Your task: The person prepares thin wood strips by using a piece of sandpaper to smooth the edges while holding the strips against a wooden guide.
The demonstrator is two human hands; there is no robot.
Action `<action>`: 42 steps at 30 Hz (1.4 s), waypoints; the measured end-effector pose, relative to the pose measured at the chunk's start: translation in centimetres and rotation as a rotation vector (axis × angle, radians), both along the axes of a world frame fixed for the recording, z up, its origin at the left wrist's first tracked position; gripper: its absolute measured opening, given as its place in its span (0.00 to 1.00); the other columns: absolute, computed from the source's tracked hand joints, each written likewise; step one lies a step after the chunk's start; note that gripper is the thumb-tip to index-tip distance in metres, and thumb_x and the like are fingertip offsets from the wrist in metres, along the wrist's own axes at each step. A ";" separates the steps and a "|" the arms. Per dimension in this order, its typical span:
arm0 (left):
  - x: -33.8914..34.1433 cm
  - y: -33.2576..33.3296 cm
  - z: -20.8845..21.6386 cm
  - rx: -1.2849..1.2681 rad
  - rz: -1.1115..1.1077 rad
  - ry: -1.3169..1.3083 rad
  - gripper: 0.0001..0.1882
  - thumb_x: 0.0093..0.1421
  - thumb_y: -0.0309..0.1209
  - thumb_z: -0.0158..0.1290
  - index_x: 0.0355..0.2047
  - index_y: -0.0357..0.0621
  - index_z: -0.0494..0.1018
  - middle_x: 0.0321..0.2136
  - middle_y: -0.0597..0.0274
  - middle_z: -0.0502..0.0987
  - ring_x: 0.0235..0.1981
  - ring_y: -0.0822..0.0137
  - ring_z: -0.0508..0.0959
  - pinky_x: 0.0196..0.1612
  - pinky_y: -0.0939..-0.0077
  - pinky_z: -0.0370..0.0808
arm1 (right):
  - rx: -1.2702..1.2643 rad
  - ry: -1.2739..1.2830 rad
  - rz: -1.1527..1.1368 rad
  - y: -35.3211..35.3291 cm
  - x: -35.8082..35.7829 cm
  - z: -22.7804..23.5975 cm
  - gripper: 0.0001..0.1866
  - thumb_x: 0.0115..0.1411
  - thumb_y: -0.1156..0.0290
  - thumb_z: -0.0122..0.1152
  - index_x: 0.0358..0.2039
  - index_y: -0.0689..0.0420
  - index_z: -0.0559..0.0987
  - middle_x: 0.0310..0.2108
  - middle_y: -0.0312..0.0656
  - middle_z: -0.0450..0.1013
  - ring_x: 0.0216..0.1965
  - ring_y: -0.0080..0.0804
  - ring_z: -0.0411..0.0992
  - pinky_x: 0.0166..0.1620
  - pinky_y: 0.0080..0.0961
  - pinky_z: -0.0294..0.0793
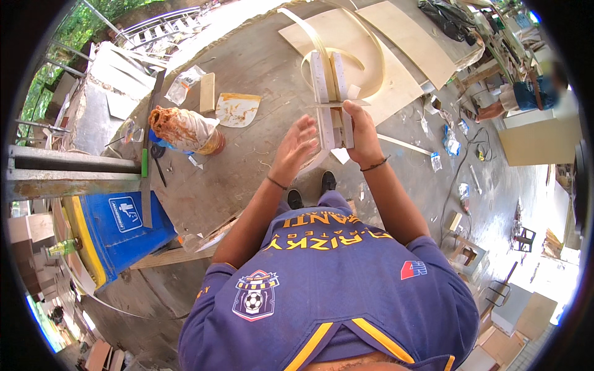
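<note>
In front of me is a narrow wooden jig [320, 80] with two pale rails and a channel between them. A long pale edging strip [312, 34] runs at its far end and curls over the board beyond. My right hand [366, 137] grips the jig's right side near its close end, thumb up by a thin flat piece [334, 104] lying across the rails. My left hand [297, 148] is held just left of the jig, fingers stretched out and holding nothing; whether its fingertips touch the jig I cannot tell.
Left on the worktable are a glue-smeared container [185, 131], a wooden block [207, 93], a stained scraper sheet [238, 109] and a clear plastic bag [184, 83]. A blue bin [148, 216] stands lower left. Thin boards [405, 43] lie far right. Another person [526, 96] is at the right edge.
</note>
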State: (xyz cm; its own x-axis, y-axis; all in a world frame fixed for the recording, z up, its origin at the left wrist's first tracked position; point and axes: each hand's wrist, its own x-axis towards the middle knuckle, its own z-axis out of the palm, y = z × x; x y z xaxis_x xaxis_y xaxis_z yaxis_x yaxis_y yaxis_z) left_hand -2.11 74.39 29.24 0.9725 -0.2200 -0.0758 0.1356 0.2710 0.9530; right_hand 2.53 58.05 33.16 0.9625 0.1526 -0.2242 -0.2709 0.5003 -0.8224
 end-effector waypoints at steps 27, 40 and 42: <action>2.4 -1.6 0.1 -0.463 0.220 0.194 0.16 0.58 0.41 0.54 0.37 0.41 0.69 0.30 0.64 0.74 0.29 0.74 0.74 0.32 0.79 0.73 | -0.293 -0.061 0.084 3.3 -2.9 -0.5 0.25 0.59 0.54 0.58 0.39 0.68 0.76 0.37 0.41 0.73 0.37 0.23 0.69 0.42 0.19 0.69; 3.6 -0.8 0.9 -0.389 0.300 0.177 0.26 0.58 0.52 0.49 0.43 0.39 0.68 0.31 0.57 0.74 0.31 0.63 0.78 0.32 0.70 0.78 | -0.471 -0.253 -0.104 -1.0 -6.9 2.1 0.07 0.60 0.78 0.39 0.38 0.61 0.64 0.42 0.50 0.71 0.30 0.26 0.72 0.28 0.19 0.72; 3.8 -1.1 1.2 -0.371 0.330 0.139 0.26 0.59 0.51 0.49 0.42 0.39 0.67 0.30 0.58 0.74 0.31 0.63 0.78 0.30 0.70 0.78 | -0.411 -0.293 -0.002 -0.9 -8.5 2.4 0.08 0.59 0.81 0.37 0.39 0.58 0.57 0.42 0.52 0.72 0.29 0.26 0.73 0.26 0.17 0.72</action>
